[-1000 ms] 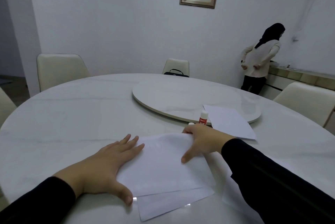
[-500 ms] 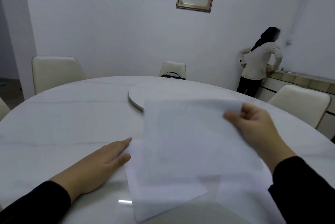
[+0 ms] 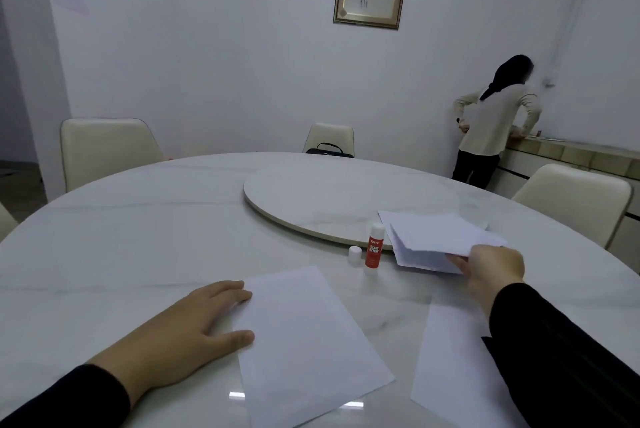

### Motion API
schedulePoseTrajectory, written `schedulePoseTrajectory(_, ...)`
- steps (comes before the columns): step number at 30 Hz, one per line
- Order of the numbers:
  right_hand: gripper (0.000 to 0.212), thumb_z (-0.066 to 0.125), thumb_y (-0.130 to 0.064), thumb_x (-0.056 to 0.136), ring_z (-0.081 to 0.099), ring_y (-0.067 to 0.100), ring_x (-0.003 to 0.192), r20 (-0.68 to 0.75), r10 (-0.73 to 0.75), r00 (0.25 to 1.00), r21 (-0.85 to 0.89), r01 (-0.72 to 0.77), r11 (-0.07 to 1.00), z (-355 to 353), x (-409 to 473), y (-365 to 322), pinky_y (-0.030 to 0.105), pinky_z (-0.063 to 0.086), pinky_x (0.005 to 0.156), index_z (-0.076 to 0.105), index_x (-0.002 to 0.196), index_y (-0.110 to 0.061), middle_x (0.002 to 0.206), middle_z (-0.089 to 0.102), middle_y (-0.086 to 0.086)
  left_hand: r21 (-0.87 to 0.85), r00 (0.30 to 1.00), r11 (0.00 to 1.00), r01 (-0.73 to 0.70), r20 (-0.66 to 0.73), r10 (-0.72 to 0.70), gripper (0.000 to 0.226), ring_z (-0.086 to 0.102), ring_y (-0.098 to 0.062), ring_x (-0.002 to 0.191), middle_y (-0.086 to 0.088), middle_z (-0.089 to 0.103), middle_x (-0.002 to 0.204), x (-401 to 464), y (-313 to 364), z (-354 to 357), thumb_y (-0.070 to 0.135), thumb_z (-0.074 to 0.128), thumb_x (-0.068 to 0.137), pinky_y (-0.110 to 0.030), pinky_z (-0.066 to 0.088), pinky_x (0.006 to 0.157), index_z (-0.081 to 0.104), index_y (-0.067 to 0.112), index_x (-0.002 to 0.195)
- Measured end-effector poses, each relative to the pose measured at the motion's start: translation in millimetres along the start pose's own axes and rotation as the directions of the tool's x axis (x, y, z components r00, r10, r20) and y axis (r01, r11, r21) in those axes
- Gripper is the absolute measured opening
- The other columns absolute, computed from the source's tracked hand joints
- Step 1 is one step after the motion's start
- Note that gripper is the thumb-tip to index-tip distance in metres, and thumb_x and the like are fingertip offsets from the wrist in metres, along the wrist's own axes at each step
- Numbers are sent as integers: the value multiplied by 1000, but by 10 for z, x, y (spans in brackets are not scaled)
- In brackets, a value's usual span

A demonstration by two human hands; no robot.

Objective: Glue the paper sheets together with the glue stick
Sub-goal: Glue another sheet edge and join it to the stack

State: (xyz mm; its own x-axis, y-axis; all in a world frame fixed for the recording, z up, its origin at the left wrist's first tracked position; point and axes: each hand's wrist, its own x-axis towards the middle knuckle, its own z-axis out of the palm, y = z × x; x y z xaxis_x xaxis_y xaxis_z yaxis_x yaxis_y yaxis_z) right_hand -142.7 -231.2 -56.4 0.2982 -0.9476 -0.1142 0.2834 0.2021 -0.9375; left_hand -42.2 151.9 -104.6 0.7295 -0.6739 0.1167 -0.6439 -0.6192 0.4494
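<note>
My left hand (image 3: 194,327) flat beside smooth rectangular sheet (image 3: 308,344), right hand (image 3: 491,268) pinching limp paper stack (image 3: 436,240), cylindrical glue stick (image 3: 374,250) upright on glossy marble bench (image 3: 138,237).

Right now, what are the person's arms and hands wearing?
Both forearms are covered by long black sleeves ending at the wrists. The left hand and right hand are bare: no gloves, rings, or watch are visible in the head view.

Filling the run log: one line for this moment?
left hand flat beside sheet | right hand holds stack | glue stick uncapped, upright
</note>
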Motion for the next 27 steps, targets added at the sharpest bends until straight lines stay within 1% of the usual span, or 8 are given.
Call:
schedulePoseTrajectory(4, 31, 60, -5, 81, 57, 32, 88, -41, -57, 998, -350, 39, 936, 14, -4, 64, 32, 46, 68, 59, 110, 6, 111, 62, 20, 4, 1000, 1000, 2, 4, -2, 62, 21, 11, 130, 36, 18, 144, -8, 24, -13, 68, 48, 77, -15, 20, 106, 32, 49, 134)
schedulePoseTrajectory(7, 71, 78, -27, 71, 47, 40, 111, -166, -219, 962, -644, 62, 762, 30, -96, 32, 44, 44, 86, 44, 124, 6, 132, 40, 23, 6, 1000, 1000, -3, 23, 3, 56, 15, 11, 133, 37, 14, 144, -11, 42, -14, 62, 47, 82, -16, 16, 110, 28, 52, 134)
schedulePoseTrajectory(10, 80, 84, -27, 59, 41, 37, 119, 87, -377, 922, -776, 301, 555, 137, -284, 77, 44, 38, 98, 48, 128, -6, 136, 33, 16, 5, 998, 999, -34, 57, 33, 46, 2, 17, 130, 39, 5, 141, -3, 57, -11, 50, 41, 91, -14, 9, 109, 23, 57, 133)
schedulePoseTrajectory(13, 84, 85, -49, 51, 37, 29, 125, 397, -141, 907, -824, 420, 380, 300, -514, 215, 36, 35, 101, 54, 123, -18, 132, 33, 8, -2, 997, 999, -36, 63, 36, 45, -5, 19, 129, 37, 1, 144, 23, 39, -11, 38, 37, 96, -13, 4, 109, 22, 52, 137)
schedulePoseTrajectory(15, 81, 80, -60, 54, 38, 28, 122, 454, -83, 887, -829, 455, 325, 407, -609, 321, 35, 37, 97, 57, 120, -19, 126, 36, 8, -28, 1000, 999, -27, 13, 27, 45, -5, 15, 133, 31, 2, 150, 68, 50, -7, 35, 37, 96, -17, 4, 112, 24, 47, 138)
schedulePoseTrajectory(19, 51, 77, -52, 65, 47, 30, 113, 419, -139, 897, -795, 437, 421, 559, -658, 446, 38, 44, 95, 68, 103, -20, 116, 46, 8, 25, 991, 998, -59, -119, 62, 51, -2, 4, 141, 20, 8, 156, 254, 292, 84, 46, 40, 93, -20, 4, 113, 28, 38, 141)
schedulePoseTrajectory(22, 32, 73, -41, 75, 52, 30, 106, 429, -215, 877, -743, 478, 469, 593, -675, 486, 40, 48, 89, 71, 93, -15, 110, 59, 9, 40, 992, 994, -101, -70, 104, 60, -2, -1, 144, 16, 7, 158, 423, 530, 237, 51, 41, 91, -23, 1, 114, 24, 32, 145)
schedulePoseTrajectory(27, 7, 67, -29, 79, 60, 9, 72, 633, -237, 737, -483, 615, 623, 601, -809, 369, 15, 38, 51, 63, 79, -24, 79, 66, -8, 107, 996, 991, -79, 42, 74, 65, 1, -4, 145, 12, 7, 159, 556, 577, 402, 54, 35, 91, -28, -3, 117, 17, 30, 148)
